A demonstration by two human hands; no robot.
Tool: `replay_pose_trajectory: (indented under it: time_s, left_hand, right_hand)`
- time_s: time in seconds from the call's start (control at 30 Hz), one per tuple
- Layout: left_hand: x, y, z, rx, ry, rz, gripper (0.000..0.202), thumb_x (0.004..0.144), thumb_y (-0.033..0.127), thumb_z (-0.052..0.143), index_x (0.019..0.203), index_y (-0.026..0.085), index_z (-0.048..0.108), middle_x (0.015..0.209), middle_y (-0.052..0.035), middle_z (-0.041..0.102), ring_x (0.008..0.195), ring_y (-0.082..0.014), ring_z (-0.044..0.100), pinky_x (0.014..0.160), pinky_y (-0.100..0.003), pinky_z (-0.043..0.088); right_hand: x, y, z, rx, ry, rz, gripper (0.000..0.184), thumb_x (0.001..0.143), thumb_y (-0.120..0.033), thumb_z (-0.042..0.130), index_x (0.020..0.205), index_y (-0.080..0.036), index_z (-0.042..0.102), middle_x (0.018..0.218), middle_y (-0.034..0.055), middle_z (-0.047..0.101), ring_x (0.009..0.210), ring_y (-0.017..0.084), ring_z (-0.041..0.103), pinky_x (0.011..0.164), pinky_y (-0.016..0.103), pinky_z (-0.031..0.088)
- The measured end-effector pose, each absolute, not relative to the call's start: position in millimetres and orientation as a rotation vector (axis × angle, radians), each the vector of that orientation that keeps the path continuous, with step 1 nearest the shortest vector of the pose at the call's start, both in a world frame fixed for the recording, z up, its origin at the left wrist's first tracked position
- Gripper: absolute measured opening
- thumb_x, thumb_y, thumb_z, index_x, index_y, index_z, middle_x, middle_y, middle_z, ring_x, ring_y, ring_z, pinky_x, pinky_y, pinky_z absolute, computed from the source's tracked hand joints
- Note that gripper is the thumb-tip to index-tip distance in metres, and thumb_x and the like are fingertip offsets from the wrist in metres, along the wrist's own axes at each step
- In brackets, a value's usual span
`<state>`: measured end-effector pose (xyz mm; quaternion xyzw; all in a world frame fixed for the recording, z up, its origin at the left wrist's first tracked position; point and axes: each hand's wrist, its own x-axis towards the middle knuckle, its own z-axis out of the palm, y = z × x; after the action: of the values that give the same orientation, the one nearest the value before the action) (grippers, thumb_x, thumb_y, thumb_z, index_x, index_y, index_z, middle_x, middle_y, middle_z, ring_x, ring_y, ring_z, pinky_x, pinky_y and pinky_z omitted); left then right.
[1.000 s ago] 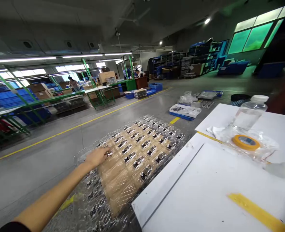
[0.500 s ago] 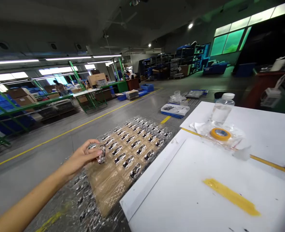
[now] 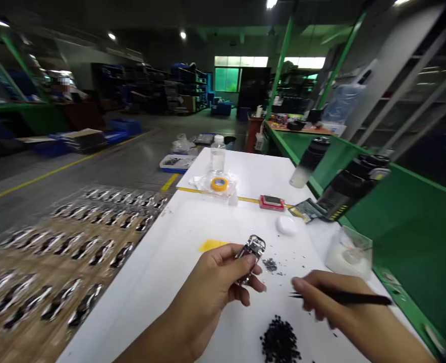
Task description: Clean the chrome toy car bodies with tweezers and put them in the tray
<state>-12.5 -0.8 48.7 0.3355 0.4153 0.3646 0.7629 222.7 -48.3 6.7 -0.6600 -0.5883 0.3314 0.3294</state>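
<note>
Over the white table (image 3: 151, 282), my left hand (image 3: 217, 282) is closed round a shiny silver metal part (image 3: 251, 254) with a loop-like frame at its upper end; its exact kind I cannot make out. My right hand (image 3: 329, 300) grips black tweezers (image 3: 353, 298), their tips pointing left toward the metal part but apart from it. A heap of tiny black pieces (image 3: 279, 342) lies below, between the hands. Beyond the metal part is a small pile of silvery bits (image 3: 270, 264), with specks scattered around it.
Trays of similar shiny parts (image 3: 82, 249) lie at the left. Farther back on the table are orange tape (image 3: 219, 184), a clear bottle (image 3: 218, 154), a red box (image 3: 272, 202) and a white round object (image 3: 286, 225). Dark bottles (image 3: 353, 186) and a clear container (image 3: 349, 252) stand along the right.
The view has swung right. My left hand has brought the metal part from above the trays to over the table. My right hand with the tweezers has come into view.
</note>
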Motion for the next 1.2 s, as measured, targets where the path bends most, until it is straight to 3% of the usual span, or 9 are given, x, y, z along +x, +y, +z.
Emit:
replay_pose_trajectory:
  time_s: [0.13,0.33,0.4,0.57,0.73,0.87,0.97,1.1,1.2]
  left_hand:
    - [2,11,32,0.747,0.966,0.804,0.013,0.092,0.023,0.065,0.101,0.015,0.066,0.098,-0.0052,0.069,0.069,-0.0084,0.057,0.057,-0.022,0.041]
    - [-3,12,-2,0.71,1.021,0.851,0.031,0.086,0.027,0.071,0.114,0.018,0.06,0.103,-0.0082,0.073,0.076,-0.0161,0.067,0.068,-0.03,0.052]
    - [-3,10,-4,0.682,1.075,0.859,0.039,0.083,0.029,0.075,0.117,0.019,0.058,0.097,-0.0082,0.076,0.075,-0.0187,0.07,0.07,-0.033,0.055]
    - [3,3,2,0.767,1.17,0.835,0.041,0.078,0.033,0.079,0.112,0.018,0.063,0.086,-0.009,0.079,0.081,-0.0244,0.075,0.072,-0.034,0.055]
    - [3,3,6,0.704,1.204,0.784,0.053,0.075,0.039,0.08,0.12,0.019,0.061,0.091,-0.0102,0.079,0.057,-0.0199,0.07,0.056,-0.031,0.05]
    - [3,5,8,0.683,1.234,0.803,0.06,0.077,0.038,0.078,0.131,0.021,0.057,0.087,-0.0075,0.077,0.052,-0.0165,0.066,0.05,-0.027,0.049]
    - [2,5,6,0.709,1.254,0.849,0.056,0.078,0.038,0.077,0.129,0.023,0.061,0.092,-0.0075,0.076,0.056,-0.0173,0.066,0.047,-0.027,0.051]
    - [-2,6,-1,0.752,1.264,0.832,0.034,0.079,0.038,0.076,0.109,0.023,0.073,0.106,-0.0101,0.076,0.073,-0.0224,0.072,0.051,-0.027,0.055]
    - [-6,7,-2,0.809,1.292,0.779,0.028,0.081,0.041,0.074,0.102,0.024,0.077,0.096,-0.0091,0.078,0.074,-0.0221,0.072,0.062,-0.029,0.058]
  right_hand:
    - [217,-41,7,-1.833,-1.565,1.061,0.044,0.086,-0.061,0.065,0.064,-0.023,0.071,0.059,0.0011,0.065,0.056,0.016,0.057,0.053,0.026,0.044]
    - [227,-23,9,-1.698,-1.224,1.18,0.039,0.076,-0.056,0.079,0.1,-0.025,0.082,0.087,0.0051,0.078,0.081,0.022,0.072,0.074,0.03,0.058]
    - [224,-20,-1,-1.716,-1.157,1.203,0.039,0.077,-0.056,0.079,0.099,-0.024,0.082,0.089,0.0057,0.079,0.083,0.021,0.073,0.077,0.029,0.058]
    - [208,-28,-23,-1.79,-1.051,1.18,0.035,0.077,-0.055,0.078,0.086,-0.021,0.077,0.073,0.0033,0.075,0.071,0.019,0.07,0.068,0.027,0.056]
    - [201,-36,-24,-1.862,-1.025,1.093,0.033,0.083,-0.054,0.074,0.076,-0.022,0.069,0.075,-0.0001,0.072,0.073,0.015,0.066,0.067,0.023,0.051]
    - [202,-37,-26,-1.888,-1.046,1.062,0.036,0.081,-0.058,0.074,0.075,-0.022,0.071,0.075,0.0014,0.072,0.071,0.017,0.064,0.064,0.026,0.05]
    - [201,-38,-30,-1.893,-1.055,1.026,0.039,0.084,-0.059,0.07,0.071,-0.022,0.069,0.073,0.002,0.071,0.07,0.017,0.065,0.065,0.027,0.051]
    - [198,-38,-33,-1.894,-1.061,0.984,0.041,0.084,-0.061,0.07,0.07,-0.022,0.068,0.073,0.0021,0.071,0.069,0.016,0.065,0.063,0.026,0.051]
    - [197,-36,-33,-1.91,-1.064,0.981,0.04,0.082,-0.061,0.07,0.069,-0.023,0.068,0.073,0.002,0.071,0.069,0.017,0.065,0.064,0.027,0.052]
